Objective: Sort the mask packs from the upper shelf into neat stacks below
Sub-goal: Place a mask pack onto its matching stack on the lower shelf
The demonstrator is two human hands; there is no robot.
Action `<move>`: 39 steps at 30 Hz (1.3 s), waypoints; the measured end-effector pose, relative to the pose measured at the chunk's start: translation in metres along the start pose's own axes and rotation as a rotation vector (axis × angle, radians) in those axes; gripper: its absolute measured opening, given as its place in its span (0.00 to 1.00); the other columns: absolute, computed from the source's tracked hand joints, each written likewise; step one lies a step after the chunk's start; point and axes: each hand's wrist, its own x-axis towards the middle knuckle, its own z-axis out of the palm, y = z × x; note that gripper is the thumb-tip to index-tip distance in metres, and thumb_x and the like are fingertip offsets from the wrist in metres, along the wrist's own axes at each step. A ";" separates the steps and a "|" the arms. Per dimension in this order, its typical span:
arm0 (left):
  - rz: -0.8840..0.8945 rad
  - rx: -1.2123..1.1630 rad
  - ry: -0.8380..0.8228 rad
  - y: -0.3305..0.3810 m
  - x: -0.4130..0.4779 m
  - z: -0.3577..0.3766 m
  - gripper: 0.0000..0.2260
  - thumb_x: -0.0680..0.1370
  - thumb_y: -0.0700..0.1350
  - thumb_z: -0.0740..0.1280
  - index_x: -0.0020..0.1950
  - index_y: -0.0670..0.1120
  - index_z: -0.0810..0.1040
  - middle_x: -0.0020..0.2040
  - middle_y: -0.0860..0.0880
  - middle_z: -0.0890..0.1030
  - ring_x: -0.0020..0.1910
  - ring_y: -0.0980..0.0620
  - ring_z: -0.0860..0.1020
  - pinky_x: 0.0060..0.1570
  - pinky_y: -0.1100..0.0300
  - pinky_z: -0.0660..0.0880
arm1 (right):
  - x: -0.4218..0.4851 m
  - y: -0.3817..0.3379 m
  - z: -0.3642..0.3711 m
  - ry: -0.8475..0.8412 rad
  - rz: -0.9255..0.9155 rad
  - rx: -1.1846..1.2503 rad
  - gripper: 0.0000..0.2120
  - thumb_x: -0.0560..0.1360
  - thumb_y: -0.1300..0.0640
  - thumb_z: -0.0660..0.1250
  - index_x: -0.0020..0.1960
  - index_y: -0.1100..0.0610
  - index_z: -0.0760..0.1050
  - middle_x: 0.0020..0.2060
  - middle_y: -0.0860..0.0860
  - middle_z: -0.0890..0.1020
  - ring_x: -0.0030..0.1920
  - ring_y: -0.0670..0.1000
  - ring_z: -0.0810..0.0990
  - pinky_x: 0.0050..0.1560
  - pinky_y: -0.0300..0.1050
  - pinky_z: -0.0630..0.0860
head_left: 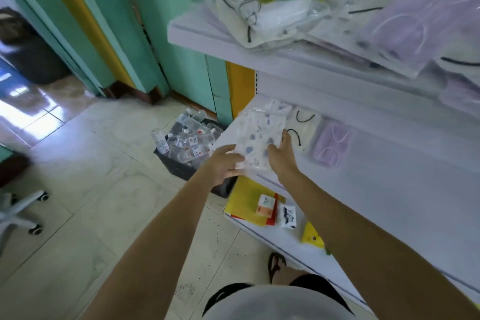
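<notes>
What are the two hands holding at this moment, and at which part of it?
Both hold the spotted mask pack: the left hand grips its near left edge, and the right hand holds its right edge.

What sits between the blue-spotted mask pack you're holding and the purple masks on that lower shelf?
Cream masks with black ear loops lie between the blue-spotted mask pack and purple masks, head view.

Reaches forward with both bare arms, gripping a mask pack (pixel 259 135) between left hand (pixel 224 163) and right hand (pixel 281 154).
</notes>
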 end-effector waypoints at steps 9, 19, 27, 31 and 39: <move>0.028 0.148 0.062 0.018 0.114 0.031 0.23 0.77 0.28 0.59 0.70 0.45 0.66 0.68 0.41 0.70 0.59 0.43 0.74 0.53 0.54 0.74 | 0.085 0.039 0.005 -0.037 0.164 0.134 0.26 0.76 0.64 0.61 0.70 0.50 0.58 0.61 0.51 0.71 0.52 0.52 0.75 0.53 0.49 0.76; 0.187 0.398 -0.065 0.035 0.257 0.050 0.22 0.76 0.31 0.64 0.68 0.40 0.66 0.61 0.41 0.74 0.52 0.43 0.76 0.48 0.53 0.78 | 0.180 0.073 0.023 0.232 0.129 0.394 0.22 0.77 0.66 0.60 0.70 0.60 0.61 0.54 0.53 0.74 0.50 0.51 0.73 0.51 0.42 0.69; 0.369 1.103 0.025 0.038 0.296 0.046 0.21 0.79 0.46 0.60 0.71 0.41 0.64 0.68 0.39 0.68 0.66 0.39 0.67 0.62 0.53 0.66 | 0.199 0.073 0.029 0.186 0.117 -0.006 0.26 0.77 0.63 0.60 0.73 0.58 0.58 0.59 0.50 0.68 0.62 0.58 0.71 0.58 0.50 0.71; 0.394 1.083 -0.118 0.033 0.304 0.046 0.19 0.78 0.44 0.58 0.69 0.42 0.66 0.65 0.39 0.71 0.62 0.39 0.71 0.61 0.47 0.71 | 0.201 0.072 0.028 0.145 0.078 -0.143 0.22 0.76 0.66 0.60 0.69 0.62 0.63 0.59 0.53 0.72 0.61 0.58 0.72 0.58 0.50 0.71; 0.449 0.993 -0.218 0.029 0.317 0.038 0.19 0.78 0.42 0.56 0.69 0.44 0.66 0.67 0.43 0.72 0.63 0.42 0.71 0.62 0.45 0.70 | 0.202 0.078 0.030 0.086 0.037 -0.349 0.26 0.74 0.62 0.63 0.70 0.60 0.62 0.66 0.57 0.68 0.62 0.57 0.71 0.53 0.47 0.71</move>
